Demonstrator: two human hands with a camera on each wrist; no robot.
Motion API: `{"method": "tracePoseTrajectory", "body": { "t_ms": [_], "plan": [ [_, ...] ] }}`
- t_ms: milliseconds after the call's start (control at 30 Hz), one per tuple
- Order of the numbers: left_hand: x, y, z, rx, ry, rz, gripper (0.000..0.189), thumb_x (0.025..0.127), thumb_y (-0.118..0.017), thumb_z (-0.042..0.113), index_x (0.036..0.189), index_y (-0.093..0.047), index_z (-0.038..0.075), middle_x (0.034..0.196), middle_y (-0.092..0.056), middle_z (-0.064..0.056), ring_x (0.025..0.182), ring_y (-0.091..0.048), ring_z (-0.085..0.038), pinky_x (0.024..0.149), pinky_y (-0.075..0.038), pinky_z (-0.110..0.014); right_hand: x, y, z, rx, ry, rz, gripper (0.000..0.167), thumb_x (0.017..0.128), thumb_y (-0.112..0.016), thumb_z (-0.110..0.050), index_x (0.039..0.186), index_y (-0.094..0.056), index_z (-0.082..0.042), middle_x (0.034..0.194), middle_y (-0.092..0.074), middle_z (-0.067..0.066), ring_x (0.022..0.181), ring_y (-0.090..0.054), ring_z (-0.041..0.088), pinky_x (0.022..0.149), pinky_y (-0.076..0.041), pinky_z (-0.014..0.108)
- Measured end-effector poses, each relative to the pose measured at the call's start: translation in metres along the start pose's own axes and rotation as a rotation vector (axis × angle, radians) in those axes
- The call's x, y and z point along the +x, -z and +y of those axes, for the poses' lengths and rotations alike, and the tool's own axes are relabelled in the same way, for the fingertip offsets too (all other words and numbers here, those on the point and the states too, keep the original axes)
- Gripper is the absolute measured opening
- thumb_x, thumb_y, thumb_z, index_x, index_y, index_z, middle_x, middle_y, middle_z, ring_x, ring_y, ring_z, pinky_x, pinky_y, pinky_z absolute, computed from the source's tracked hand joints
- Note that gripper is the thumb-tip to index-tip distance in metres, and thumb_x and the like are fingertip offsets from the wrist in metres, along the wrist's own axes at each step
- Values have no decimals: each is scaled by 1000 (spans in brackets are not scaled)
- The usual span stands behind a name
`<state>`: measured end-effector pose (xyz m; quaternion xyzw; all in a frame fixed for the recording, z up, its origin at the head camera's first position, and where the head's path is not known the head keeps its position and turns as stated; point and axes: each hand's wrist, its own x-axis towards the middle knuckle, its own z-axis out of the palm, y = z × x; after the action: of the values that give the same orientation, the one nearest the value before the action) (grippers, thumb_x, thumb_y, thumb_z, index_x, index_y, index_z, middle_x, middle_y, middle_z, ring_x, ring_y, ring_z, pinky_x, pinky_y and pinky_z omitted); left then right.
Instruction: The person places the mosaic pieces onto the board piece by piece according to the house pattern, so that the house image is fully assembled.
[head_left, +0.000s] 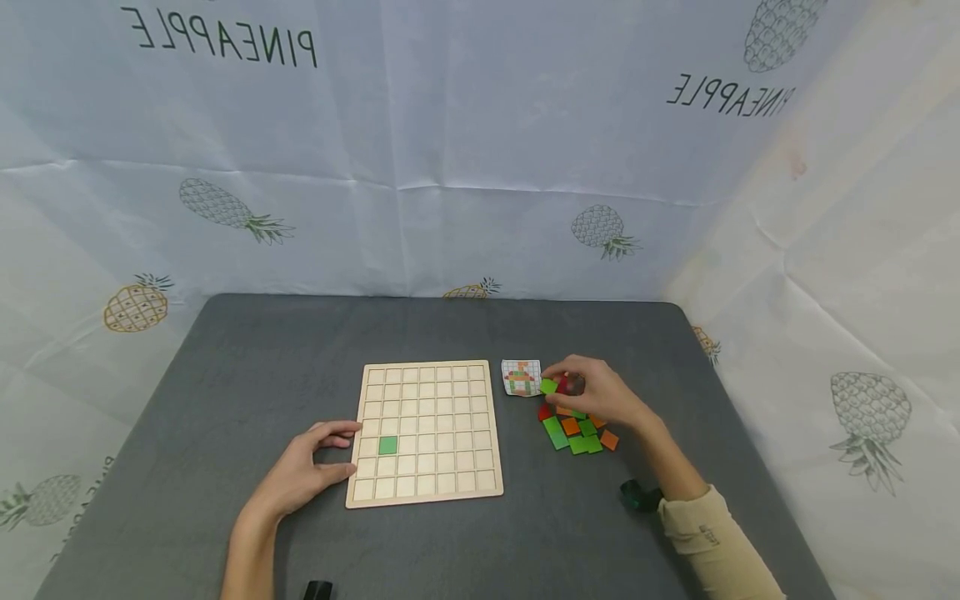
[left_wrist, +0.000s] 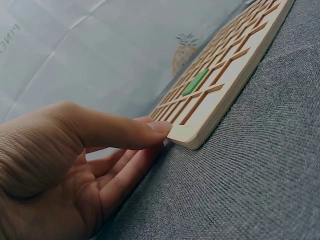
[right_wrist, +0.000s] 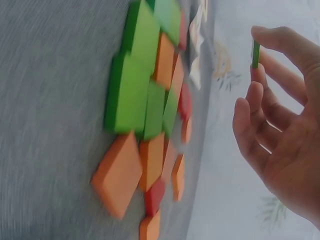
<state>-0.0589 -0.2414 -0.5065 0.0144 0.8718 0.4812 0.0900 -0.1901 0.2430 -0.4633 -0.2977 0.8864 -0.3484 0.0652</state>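
My right hand (head_left: 596, 390) pinches a green square tile (head_left: 548, 386) between thumb and fingertips. In the right wrist view the tile (right_wrist: 256, 54) shows edge-on, held up off the table. Below the hand lies a loose pile of green, orange and red tiles (right_wrist: 131, 95). At the left edge of the wooden grid board (head_left: 435, 502), my left hand (head_left: 296, 471) rests its thumb and fingers against the frame. Up close, the thumb of the left hand (left_wrist: 55, 145) touches the board near a corner. One green tile (head_left: 387, 445) sits in a cell toward the board's lower left.
A small card with a coloured grid pattern (head_left: 521, 377) lies between the board and the right hand. Black objects sit near the right forearm (head_left: 637, 496) and the front edge (head_left: 318, 590). A pineapple-print cloth (head_left: 450, 125) hangs behind the grey table (head_left: 300, 333).
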Motion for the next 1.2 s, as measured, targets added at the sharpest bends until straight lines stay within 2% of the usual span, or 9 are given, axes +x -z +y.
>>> {"method": "tracePoseTrajectory", "body": {
  "t_ms": [133, 267, 433, 800, 1067, 1200],
  "plan": [
    [0, 0, 0, 1, 0, 0, 60, 87, -89, 11, 143, -69, 11, 140, -68, -8, 119, -64, -20, 92, -52, -25, 5, -7, -11, 5, 20, 0, 32, 94, -87, -20, 124, -79, -13, 100, -73, 3, 76, -59, 5, 66, -53, 25],
    [0, 0, 0, 1, 3, 0, 60, 87, -89, 11, 143, -69, 12, 139, -67, -8, 119, -64, -20, 92, -52, -25, 9, -13, -22, 40, 56, 6, 31, 93, -88, -19, 122, -80, -15, 99, -72, 9, 80, -62, 17, 66, -53, 25],
    [0, 0, -1, -1, 2, 4, 59, 87, -89, 10, 143, -69, 12, 139, -68, -8, 119, -64, -19, 92, -52, -24, 16, -21, -34, 82, 109, 4, 35, 92, -88, -17, 124, -79, -10, 99, -71, 12, 81, -63, 27, 65, -54, 26],
    [-1, 0, -2, -7, -2, 4, 59, 87, -89, 10, 143, -69, 12, 139, -68, -8, 118, -63, -19, 91, -51, -24, 30, -44, -60, 105, 113, -13, 35, 91, -90, -22, 123, -80, -16, 111, -74, 1, 89, -66, 19, 68, -59, 28],
    [-1, 0, -1, -9, 12, 2, 60, 87, -89, 11, 143, -69, 12, 140, -67, -8, 120, -63, -20, 91, -51, -24, 44, -63, -79, 105, 142, -70, 36, 92, -89, -23, 125, -78, -13, 96, -76, 2, 79, -67, 10, 67, -58, 26],
    [-1, 0, 0, -8, 12, 6, 60, 87, -89, 10, 143, -69, 11, 140, -68, -8, 119, -64, -20, 91, -52, -24, 53, -74, -91, 93, 184, -101, 37, 93, -88, -25, 126, -78, -12, 106, -79, 0, 82, -70, 7, 70, -58, 23]
  ]
}}
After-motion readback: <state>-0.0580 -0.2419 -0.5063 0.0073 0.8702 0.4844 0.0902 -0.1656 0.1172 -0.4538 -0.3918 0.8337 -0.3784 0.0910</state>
